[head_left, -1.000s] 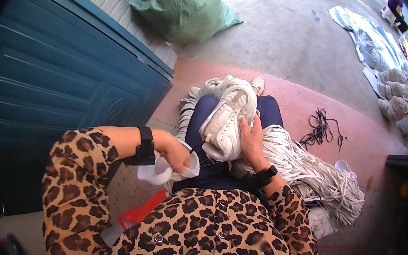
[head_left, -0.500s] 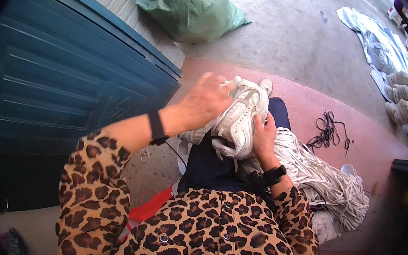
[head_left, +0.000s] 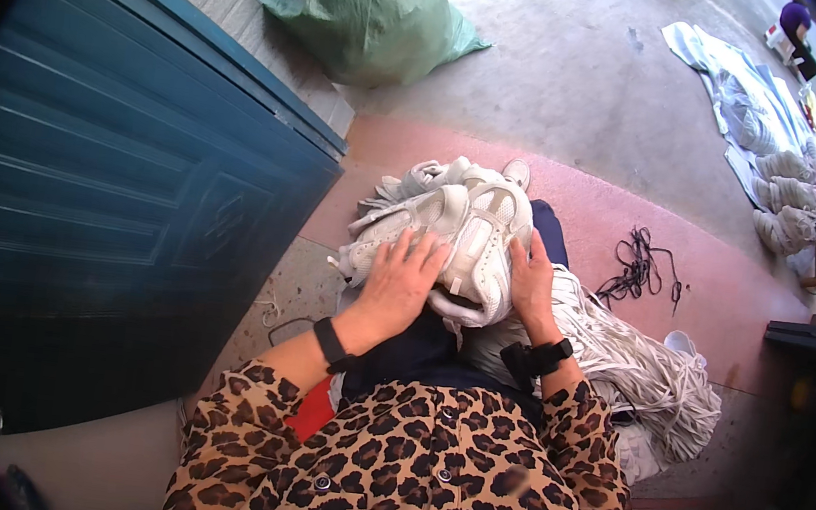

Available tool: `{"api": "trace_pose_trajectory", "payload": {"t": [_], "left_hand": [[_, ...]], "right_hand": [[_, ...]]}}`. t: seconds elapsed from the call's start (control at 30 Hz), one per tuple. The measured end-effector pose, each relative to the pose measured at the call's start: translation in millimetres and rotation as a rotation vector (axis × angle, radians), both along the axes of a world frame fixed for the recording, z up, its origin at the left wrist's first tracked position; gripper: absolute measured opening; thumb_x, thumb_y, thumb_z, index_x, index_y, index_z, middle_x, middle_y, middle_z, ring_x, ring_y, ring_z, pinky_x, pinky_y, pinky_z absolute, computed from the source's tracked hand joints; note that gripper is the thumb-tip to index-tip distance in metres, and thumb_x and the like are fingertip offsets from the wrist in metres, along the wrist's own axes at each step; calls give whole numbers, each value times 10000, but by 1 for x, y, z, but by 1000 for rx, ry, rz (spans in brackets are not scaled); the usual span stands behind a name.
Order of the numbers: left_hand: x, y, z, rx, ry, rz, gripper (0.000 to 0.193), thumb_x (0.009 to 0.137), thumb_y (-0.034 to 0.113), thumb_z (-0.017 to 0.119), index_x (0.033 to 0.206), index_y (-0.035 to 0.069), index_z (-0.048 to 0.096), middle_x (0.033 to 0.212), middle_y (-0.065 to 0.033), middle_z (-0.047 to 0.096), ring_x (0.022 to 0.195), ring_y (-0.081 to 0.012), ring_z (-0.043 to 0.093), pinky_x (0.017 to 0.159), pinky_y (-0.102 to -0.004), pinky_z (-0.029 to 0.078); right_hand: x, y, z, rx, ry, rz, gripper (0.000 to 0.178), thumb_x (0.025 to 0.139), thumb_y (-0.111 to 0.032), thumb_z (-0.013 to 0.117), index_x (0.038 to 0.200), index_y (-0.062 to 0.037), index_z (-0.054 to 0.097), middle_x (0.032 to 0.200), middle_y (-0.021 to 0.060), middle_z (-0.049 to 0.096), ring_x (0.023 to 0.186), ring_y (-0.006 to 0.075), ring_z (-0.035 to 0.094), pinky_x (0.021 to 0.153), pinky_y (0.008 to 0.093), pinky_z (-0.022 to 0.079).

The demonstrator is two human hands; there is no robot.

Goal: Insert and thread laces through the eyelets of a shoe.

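Shoes (head_left: pixel 481 235) lie on the lap (head_left: pixel 402 350) (blue door (head_left: pixel 113 191) beside pink floor (head_left: pixel 614 210)).

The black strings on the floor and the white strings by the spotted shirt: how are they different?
The black strings are dark, while the white strings are pale. The black strings make a small, loose tangle; the white strings make a much bigger, thicker bundle. The black strings lie on the pink floor, farther from the spotted shirt than the white strings. Both are made of long, thin strands.
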State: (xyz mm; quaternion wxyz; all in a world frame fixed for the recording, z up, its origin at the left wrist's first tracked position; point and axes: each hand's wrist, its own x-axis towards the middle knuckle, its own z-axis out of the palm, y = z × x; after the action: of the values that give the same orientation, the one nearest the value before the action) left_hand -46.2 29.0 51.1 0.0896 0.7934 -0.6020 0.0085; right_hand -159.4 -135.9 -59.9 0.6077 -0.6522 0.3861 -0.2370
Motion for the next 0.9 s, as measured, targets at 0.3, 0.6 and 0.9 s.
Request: {"api": "trace_pose_trajectory", "payload": {"t": [0.3, 0.6, 0.9], "left_hand": [[-6, -26, -4, -233, 389, -155, 390, 730, -51, 462, 1118, -20, 482, 1110, -206, 516, 987, -350, 530, 897, -426, 390], [-4, -14, -2, -52, 3, 3, 379, 763, 23, 471, 1141, 5, 478, 1165, -170, 498, 1023, -283, 531, 898, -467, 351], [-7, 4, 5, 213, 85, 77, 220, 801, 131, 521, 1015, 94, 551, 792, -21, 539, 757, -204, 546, 691, -399, 350]], "right_hand": [[1, -1, 13, -116, 164, 65, 410, 905, -266, 460, 1236, -25, 445, 988, 280, 581, 946, 404, 564, 790, 406, 444], [11, -5, 26, -212, 229, 72, 352, 920, -231, 397, 1211, -47, 468, 893, 301, 576, 872, 440, 558, 741, 458, 439], [5, -2, 21, -210, 185, 76, 357, 919, -235, 390, 1212, -43, 462, 911, 304, 571, 889, 440, 555, 748, 455, 441]]}}
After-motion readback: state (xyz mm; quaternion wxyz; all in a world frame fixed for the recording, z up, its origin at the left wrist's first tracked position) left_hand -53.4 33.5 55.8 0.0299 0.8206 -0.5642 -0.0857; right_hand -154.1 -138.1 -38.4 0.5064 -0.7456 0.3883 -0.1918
